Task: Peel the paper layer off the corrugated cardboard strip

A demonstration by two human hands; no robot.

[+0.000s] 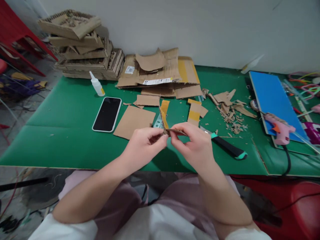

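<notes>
My left hand (pixel 147 143) and my right hand (pixel 193 141) meet above the table's front part, both pinching a small piece of cardboard (pixel 176 131) seen nearly edge-on. A cardboard strip with yellow tape (pixel 164 113) rises just behind the fingertips; whether it joins the held piece I cannot tell. Under it shows part of a pale green ruler (pixel 158 122). Left of my hands lies a square of cardboard (pixel 135 120). A utility knife (pixel 228 146) with a black and green handle rests beside my right hand, its blade partly hidden.
The green table (pixel 62 133) carries a phone (pixel 107 114), a glue bottle (pixel 97 85), cardboard scraps (pixel 226 100) and a folded cardboard box (pixel 155 75). Stacked cardboard trays (pixel 82 50) stand back left. On the right, a pink glue gun (pixel 281 130) lies over a blue board (pixel 272 96).
</notes>
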